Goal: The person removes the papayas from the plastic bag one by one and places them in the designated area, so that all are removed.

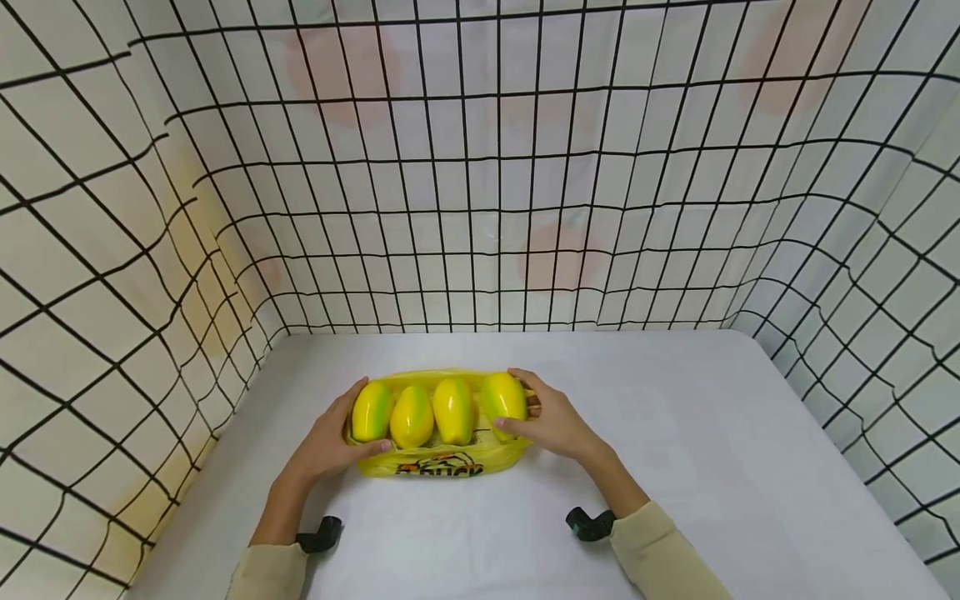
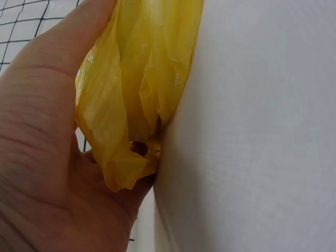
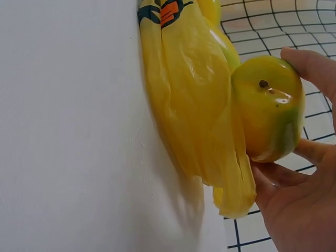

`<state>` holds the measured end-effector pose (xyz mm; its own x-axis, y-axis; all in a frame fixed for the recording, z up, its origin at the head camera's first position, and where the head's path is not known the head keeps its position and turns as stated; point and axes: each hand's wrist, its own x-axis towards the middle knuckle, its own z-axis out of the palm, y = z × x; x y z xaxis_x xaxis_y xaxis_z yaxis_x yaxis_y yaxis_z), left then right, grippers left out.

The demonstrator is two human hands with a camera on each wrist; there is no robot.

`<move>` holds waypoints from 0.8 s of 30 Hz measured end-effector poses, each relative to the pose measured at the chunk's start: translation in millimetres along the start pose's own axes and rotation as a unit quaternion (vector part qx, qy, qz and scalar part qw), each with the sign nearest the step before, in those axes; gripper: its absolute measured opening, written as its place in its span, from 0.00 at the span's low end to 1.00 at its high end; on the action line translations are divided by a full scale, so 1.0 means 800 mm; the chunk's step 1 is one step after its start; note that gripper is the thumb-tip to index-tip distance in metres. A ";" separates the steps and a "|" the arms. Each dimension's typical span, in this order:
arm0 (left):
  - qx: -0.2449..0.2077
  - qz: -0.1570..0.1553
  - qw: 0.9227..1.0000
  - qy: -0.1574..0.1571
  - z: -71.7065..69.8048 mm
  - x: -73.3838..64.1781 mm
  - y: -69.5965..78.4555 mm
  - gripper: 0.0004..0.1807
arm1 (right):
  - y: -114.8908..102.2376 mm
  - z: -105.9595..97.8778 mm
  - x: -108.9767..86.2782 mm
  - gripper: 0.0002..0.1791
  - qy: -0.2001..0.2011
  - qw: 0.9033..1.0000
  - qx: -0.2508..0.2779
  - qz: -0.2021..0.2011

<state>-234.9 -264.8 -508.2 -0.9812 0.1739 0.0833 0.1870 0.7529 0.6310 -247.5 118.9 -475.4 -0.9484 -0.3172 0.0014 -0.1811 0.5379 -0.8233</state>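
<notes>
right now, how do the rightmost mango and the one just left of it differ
The right hand grips the rightmost mango; no hand touches its left neighbour. In the head view the rightmost mango tilts, top leftward; its left neighbour looks nearly straight. Both are glossy yellow-green.

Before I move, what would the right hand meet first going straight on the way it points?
The rightmost yellow fruit, which the right hand grips; beyond it, perhaps the neighbouring fruit, though depth is unclear.
</notes>
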 end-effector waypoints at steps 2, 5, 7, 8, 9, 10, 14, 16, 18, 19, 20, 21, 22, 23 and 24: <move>0.001 0.000 1.000 -0.001 0.000 0.001 -0.001 0.63 | 0.000 -0.003 -0.002 0.45 0.001 1.000 0.007 0.001; 0.000 -0.001 1.000 0.000 0.001 0.001 -0.003 0.63 | 0.002 -0.010 -0.005 0.45 0.004 1.000 0.013 0.002; 0.001 0.001 1.000 0.001 0.001 0.002 -0.003 0.62 | 0.005 -0.014 -0.007 0.45 0.007 1.000 0.017 0.005; 0.000 0.003 1.000 0.002 0.001 0.002 -0.004 0.62 | 0.006 -0.017 -0.007 0.45 0.009 1.000 0.018 0.006; 0.001 0.005 1.000 0.002 0.001 0.002 -0.004 0.62 | 0.007 -0.019 -0.008 0.46 0.011 1.000 0.016 0.008; 0.002 0.006 1.000 0.002 0.001 0.002 -0.004 0.62 | 0.008 -0.021 -0.009 0.46 0.012 1.000 0.017 0.009; 0.007 0.005 1.000 0.005 0.002 0.003 -0.005 0.62 | 0.010 -0.030 -0.012 0.46 0.016 1.000 0.022 0.013; 0.008 0.005 1.000 0.006 0.002 0.004 -0.005 0.62 | 0.011 -0.035 -0.014 0.46 0.018 0.999 0.025 0.013; 0.007 0.006 1.000 0.007 0.003 0.004 -0.006 0.62 | 0.012 -0.039 -0.016 0.47 0.021 0.999 0.026 0.013; 0.006 0.007 1.000 0.007 0.003 0.003 -0.006 0.62 | 0.013 -0.042 -0.016 0.47 0.023 0.999 0.026 0.012; 0.005 0.008 1.000 0.007 0.002 0.003 -0.005 0.62 | 0.014 -0.044 -0.017 0.47 0.024 0.999 0.026 0.012; 0.002 0.009 1.000 0.008 0.002 0.002 -0.005 0.62 | 0.015 -0.046 -0.017 0.47 0.026 0.999 0.028 0.012; 0.002 0.008 1.000 0.007 0.001 0.002 -0.005 0.62 | 0.016 -0.048 -0.018 0.47 0.027 0.999 0.029 0.012; 0.002 0.008 1.000 0.008 0.001 0.002 -0.004 0.62 | 0.017 -0.049 -0.018 0.47 0.028 0.999 0.031 0.011; 0.001 0.007 1.000 0.007 0.000 0.001 -0.004 0.62 | 0.018 -0.051 -0.019 0.46 0.029 0.999 0.032 0.010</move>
<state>-236.4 -266.9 -510.5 -0.9789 0.1760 0.1037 0.2017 0.7515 0.6281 -246.5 163.5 -464.2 -0.9654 -0.2603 0.0152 -0.1463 0.4926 -0.8579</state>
